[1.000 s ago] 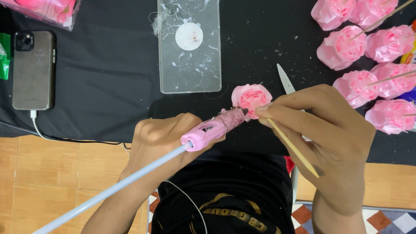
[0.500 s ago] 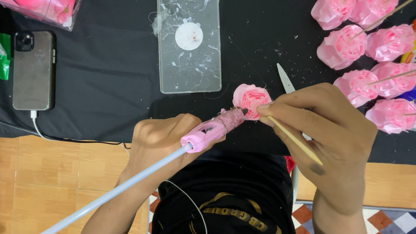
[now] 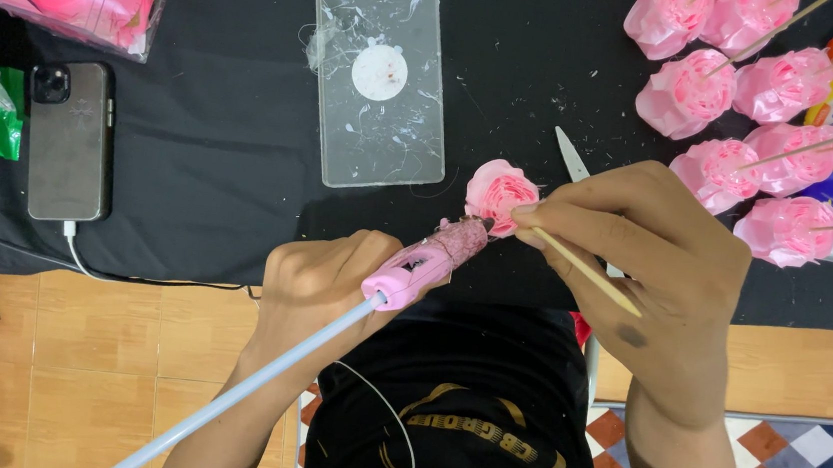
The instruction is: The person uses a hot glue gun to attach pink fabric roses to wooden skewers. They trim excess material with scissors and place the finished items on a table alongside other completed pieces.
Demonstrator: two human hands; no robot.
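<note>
Little has moved since the earlier frame: the ribbon rose sits above the black cloth, soft and crushable, best held by its thin wooden stick, which the right hand pinches. The left hand grips the pink glue gun, nozzle touching the rose's base.

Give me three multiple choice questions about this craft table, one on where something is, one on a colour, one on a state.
1. Where does the phone lie?
A. left of the clear plastic tray
B. on the tray
C. among the finished roses

2. What colour is the glue gun?
A. blue
B. pink
C. black

3. How is the ribbon rose on the stick held?
A. lying loose on the cloth
B. in the left hand
C. pinched in the right hand

Answers: 1 A, the phone sits at the cloth's left side. 2 B, its body is pink. 3 C, the right fingers grip the stick at the rose.
</note>
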